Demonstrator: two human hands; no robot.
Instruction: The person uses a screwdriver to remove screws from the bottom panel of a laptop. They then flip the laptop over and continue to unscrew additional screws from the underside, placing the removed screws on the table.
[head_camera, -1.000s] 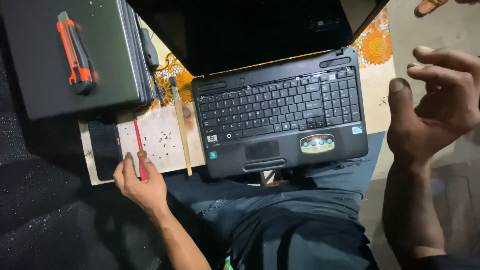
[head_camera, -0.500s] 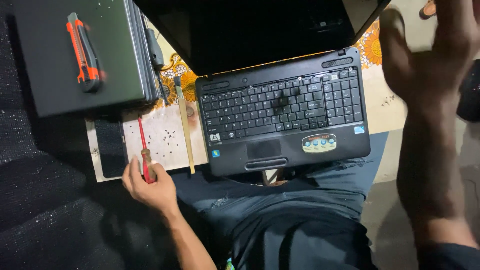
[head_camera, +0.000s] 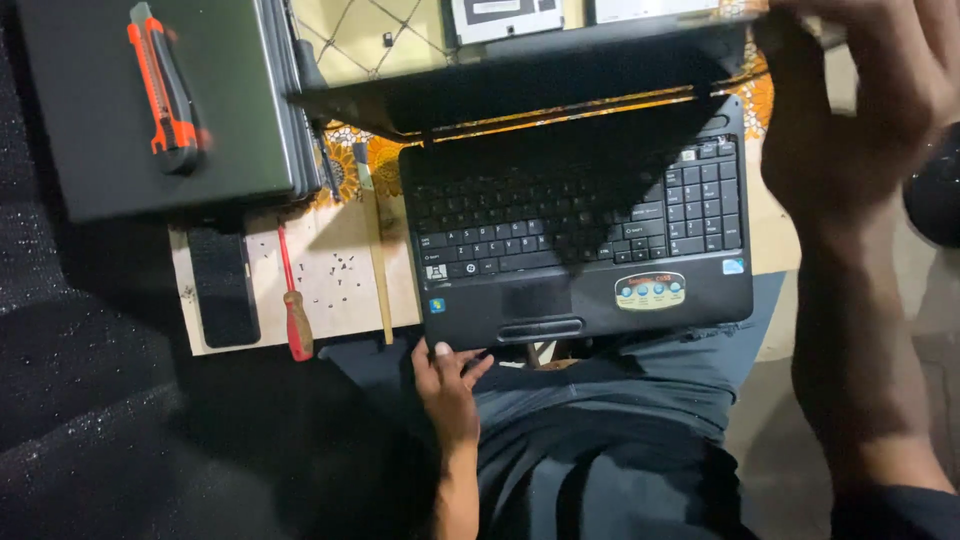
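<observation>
Laptop (head_camera: 585, 255) centre frame: right hand (head_camera: 860, 110) grips lid (head_camera: 520, 85) upper right, tilting it; left hand (head_camera: 447, 380), fingers loosely spread, steadies front edge.

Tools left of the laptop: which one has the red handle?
The screwdriver, lying on the pale board. The long stick beside it is plain wood, and the utility knife is orange and black.

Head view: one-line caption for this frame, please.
Right hand on the lid of a black laptop, left hand at its front edge; red-handled screwdriver lies alongside.
</observation>
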